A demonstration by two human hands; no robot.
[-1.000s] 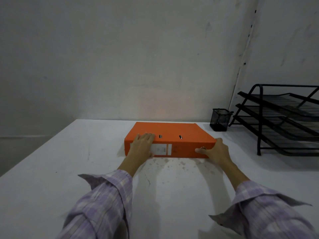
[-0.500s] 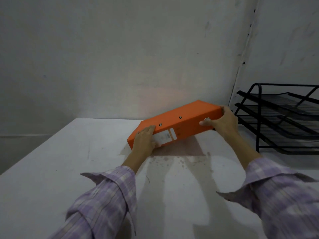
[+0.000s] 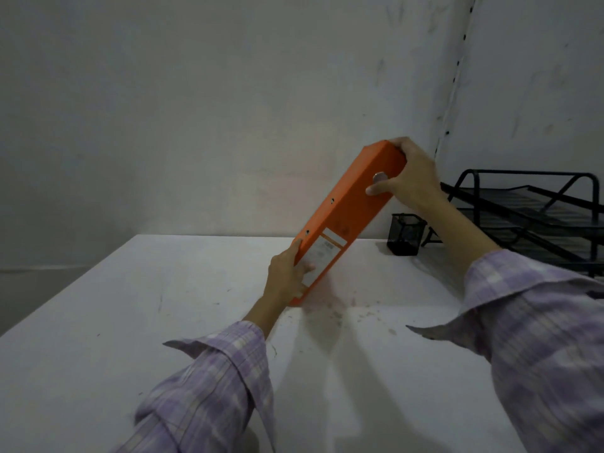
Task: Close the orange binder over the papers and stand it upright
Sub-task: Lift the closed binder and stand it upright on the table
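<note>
Now the binder (image 3: 351, 212) is shut and leans steeply, its lower end on the desk (image 3: 130, 305) and its upper end raised toward the right, spine facing the camera. A white label sits on the lower part of the spine, and a round metal ring hole shows near the top. No papers show from outside.

At the low end, the left hand (image 3: 287, 276) wraps the binder's bottom corner: its fingers (image 3: 309, 265) lie across the label while the palm presses the left edge, so the binder is held between them just above the desk. At the high end, the right hand (image 3: 413, 178) clasps the top corner, thumb laid on the spine just below the ring hole and the other fingers curled over the top and far side. Both hands are closed on the binder, one at each end.

Behind it, to the right, a small black mesh cup (image 3: 405, 233) stands on the desk near the wall (image 3: 196, 109). Farther right, a black wire tray rack (image 3: 536, 220) sits at the desk's edge. Lilac checked sleeves (image 3: 536, 338) cover both forearms.
</note>
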